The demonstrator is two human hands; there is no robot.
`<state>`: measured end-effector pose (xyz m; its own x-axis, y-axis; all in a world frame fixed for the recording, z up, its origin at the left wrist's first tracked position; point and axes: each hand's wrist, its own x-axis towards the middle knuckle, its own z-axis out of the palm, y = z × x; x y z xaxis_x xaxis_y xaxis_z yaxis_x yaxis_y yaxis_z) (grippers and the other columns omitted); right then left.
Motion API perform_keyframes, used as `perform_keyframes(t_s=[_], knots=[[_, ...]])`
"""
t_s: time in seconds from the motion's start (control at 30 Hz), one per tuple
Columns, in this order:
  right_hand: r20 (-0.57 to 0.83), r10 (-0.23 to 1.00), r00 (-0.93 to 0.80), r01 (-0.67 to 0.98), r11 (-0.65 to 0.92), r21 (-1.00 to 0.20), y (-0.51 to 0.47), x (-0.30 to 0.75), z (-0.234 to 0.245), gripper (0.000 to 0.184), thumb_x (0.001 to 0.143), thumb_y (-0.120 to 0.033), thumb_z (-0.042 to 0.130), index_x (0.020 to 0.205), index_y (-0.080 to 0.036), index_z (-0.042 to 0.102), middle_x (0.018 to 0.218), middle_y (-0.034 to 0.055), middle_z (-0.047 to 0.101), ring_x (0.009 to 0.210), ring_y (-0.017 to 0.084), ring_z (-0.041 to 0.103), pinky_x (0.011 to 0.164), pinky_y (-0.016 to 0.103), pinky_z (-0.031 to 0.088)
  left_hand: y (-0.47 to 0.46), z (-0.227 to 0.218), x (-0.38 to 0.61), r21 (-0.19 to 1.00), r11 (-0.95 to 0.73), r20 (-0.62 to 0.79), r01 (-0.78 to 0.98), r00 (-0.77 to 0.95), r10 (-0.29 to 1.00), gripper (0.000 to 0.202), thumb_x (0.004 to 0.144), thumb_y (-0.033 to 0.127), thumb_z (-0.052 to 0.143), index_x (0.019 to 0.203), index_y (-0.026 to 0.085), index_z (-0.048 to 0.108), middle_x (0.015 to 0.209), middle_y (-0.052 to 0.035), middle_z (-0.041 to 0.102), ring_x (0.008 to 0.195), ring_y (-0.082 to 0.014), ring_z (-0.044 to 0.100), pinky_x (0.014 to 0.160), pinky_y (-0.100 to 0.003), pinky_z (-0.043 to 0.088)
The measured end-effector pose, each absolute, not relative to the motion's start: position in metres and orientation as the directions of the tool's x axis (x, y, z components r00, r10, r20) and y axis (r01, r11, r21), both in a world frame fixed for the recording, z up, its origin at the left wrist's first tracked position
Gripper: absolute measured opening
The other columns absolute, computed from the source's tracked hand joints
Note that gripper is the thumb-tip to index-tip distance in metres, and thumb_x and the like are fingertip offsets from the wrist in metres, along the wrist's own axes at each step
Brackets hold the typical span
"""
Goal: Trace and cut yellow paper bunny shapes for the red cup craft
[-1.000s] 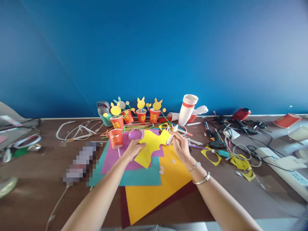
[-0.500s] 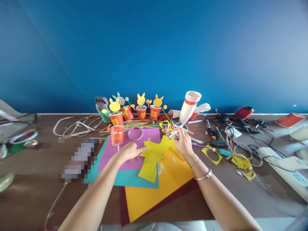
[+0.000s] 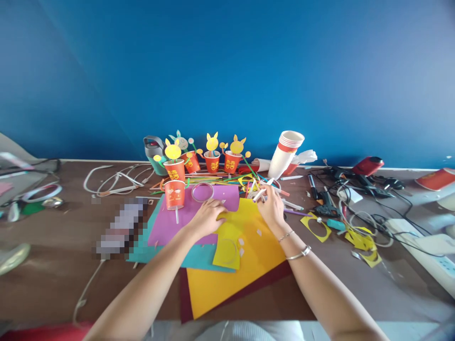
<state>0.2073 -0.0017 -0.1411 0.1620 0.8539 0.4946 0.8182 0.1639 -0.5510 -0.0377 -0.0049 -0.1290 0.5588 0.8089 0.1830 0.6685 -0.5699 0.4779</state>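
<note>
My right hand (image 3: 272, 207) pinches a white marker pen (image 3: 259, 194) with a purple end over the back of the paper pile. My left hand (image 3: 209, 219) lies palm down with fingers apart, touching the left edge of a cut light-yellow sheet (image 3: 227, 254). A circle outline shows on that sheet's lower part. Beneath are a purple sheet (image 3: 161, 230), a teal sheet (image 3: 195, 258) and an orange-yellow sheet (image 3: 209, 296). An orange paper cup (image 3: 174, 195) with a face and small arms stands left of my left hand, a white stick below it.
Several rabbit-topped cups (image 3: 212, 163) line the back, with a tape roll (image 3: 202, 192) before them. A stack of paper cups (image 3: 286, 154) leans at the back right. Further right lie a glue gun (image 3: 325, 208), cables and a power strip (image 3: 423, 251). A phone-like blurred object (image 3: 122, 227) lies left.
My left hand has moved up and right onto the light-yellow sheet, its fingers now spread over the edge. My right hand stays near the same spot with the marker pen. The view has shifted slightly.
</note>
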Motion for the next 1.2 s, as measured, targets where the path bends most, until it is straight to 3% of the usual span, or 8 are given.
perform_keyframes(t_s=[0.27, 0.33, 0.47, 0.57, 0.7, 0.9, 1.03, 1.2], knots=[[0.582, 0.708, 0.4, 0.636, 0.242, -0.732, -0.011, 0.216, -0.123, 0.025, 0.077, -0.021, 0.057, 0.102, -0.022, 0.051, 0.101, 0.0082, 0.067, 0.087, 0.022, 0.066, 0.07, 0.032, 0.052, -0.002, -0.13, -0.039, 0.649, -0.442, 0.094, 0.619, 0.511, 0.855, 0.01, 0.078, 0.016, 0.067, 0.085, 0.021, 0.072, 0.096, -0.0065, 0.067, 0.091, -0.0215, 0.064, 0.087, -0.032, 0.049], [0.53, 0.789, 0.31, 0.52, 0.325, -0.79, -0.019, 0.201, -0.121, 0.024, 0.077, -0.023, 0.059, 0.1, -0.022, 0.051, 0.099, 0.0067, 0.068, 0.083, 0.019, 0.068, 0.063, 0.028, 0.052, -0.002, -0.13, -0.038, 0.655, -0.431, 0.079, 0.621, 0.511, 0.856, 0.01, 0.078, 0.015, 0.064, 0.082, 0.02, 0.072, 0.096, -0.007, 0.067, 0.089, -0.0214, 0.064, 0.085, -0.032, 0.049], [0.31, 0.936, -0.168, 0.445, 0.353, -0.823, -0.037, 0.165, -0.129, 0.026, 0.073, -0.012, 0.055, 0.097, -0.022, 0.056, 0.081, 0.001, 0.07, 0.066, 0.015, 0.067, 0.056, 0.023, 0.051, 0.0, -0.13, -0.038, 0.652, -0.465, 0.186, 0.599, 0.468, 0.864, 0.015, 0.076, 0.011, 0.061, 0.083, 0.02, 0.071, 0.094, -0.0079, 0.068, 0.096, -0.0238, 0.062, 0.09, -0.037, 0.048], [0.259, 0.929, -0.262, 0.533, 0.364, -0.764, -0.047, 0.152, -0.134, 0.033, 0.069, -0.006, 0.052, 0.098, -0.022, 0.059, 0.079, 0.0014, 0.071, 0.066, 0.016, 0.068, 0.06, 0.024, 0.052, 0.002, -0.127, -0.04, 0.777, -0.398, 0.202, 0.488, 0.404, 0.892, 0.013, 0.079, 0.016, 0.058, 0.084, 0.02, 0.071, 0.088, -0.007, 0.067, 0.088, -0.021, 0.062, 0.083, -0.033, 0.049], [0.223, 0.931, -0.289, 0.576, 0.355, -0.736, -0.048, 0.153, -0.133, 0.035, 0.07, -0.008, 0.053, 0.101, -0.021, 0.06, 0.083, 0.0042, 0.072, 0.068, 0.018, 0.068, 0.061, 0.025, 0.052, -0.001, -0.117, -0.044, 0.941, -0.18, -0.011, 0.288, 0.557, 0.83, 0.027, 0.071, 0.03, 0.074, 0.095, 0.019, 0.069, 0.08, -0.003, 0.065, 0.07, -0.0165, 0.06, 0.066, -0.026, 0.049], [0.178, 0.936, -0.303, 0.5, 0.315, -0.807, -0.044, 0.159, -0.133, 0.035, 0.066, -0.009, 0.053, 0.099, -0.021, 0.059, 0.089, 0.005, 0.071, 0.076, 0.018, 0.067, 0.059, 0.024, 0.052, -0.017, -0.108, -0.039, 0.815, -0.279, -0.08, 0.508, 0.576, 0.813, 0.067, 0.04, 0.033, 0.091, 0.101, 0.022, 0.065, 0.09, -0.0044, 0.068, 0.077, -0.0245, 0.066, 0.061, -0.028, 0.047], [0.161, 0.947, -0.279, 0.496, 0.286, -0.82, -0.039, 0.16, -0.139, 0.04, 0.064, -0.008, 0.047, 0.101, -0.02, 0.056, 0.083, 0.0035, 0.069, 0.067, 0.016, 0.064, 0.053, 0.022, 0.049, -0.02, -0.109, -0.033, 0.694, -0.309, -0.138, 0.651, 0.541, 0.829, 0.066, 0.044, 0.035, 0.089, 0.103, 0.023, 0.062, 0.106, -0.0091, 0.067, 0.092, -0.0328, 0.066, 0.066, -0.032, 0.046], [0.28, 0.946, -0.162, 0.551, 0.322, -0.77, -0.019, 0.154, -0.149, 0.029, 0.074, -0.013, 0.044, 0.1, -0.019, 0.054, 0.079, 0.0038, 0.064, 0.064, 0.017, 0.06, 0.057, 0.026, 0.048, 0.002, -0.108, -0.032, 0.743, -0.336, -0.109, 0.579, 0.599, 0.793, 0.052, 0.047, 0.029, 0.085, 0.093, 0.023, 0.063, 0.097, -0.0058, 0.068, 0.091, -0.0291, 0.066, 0.07, -0.03, 0.048]])
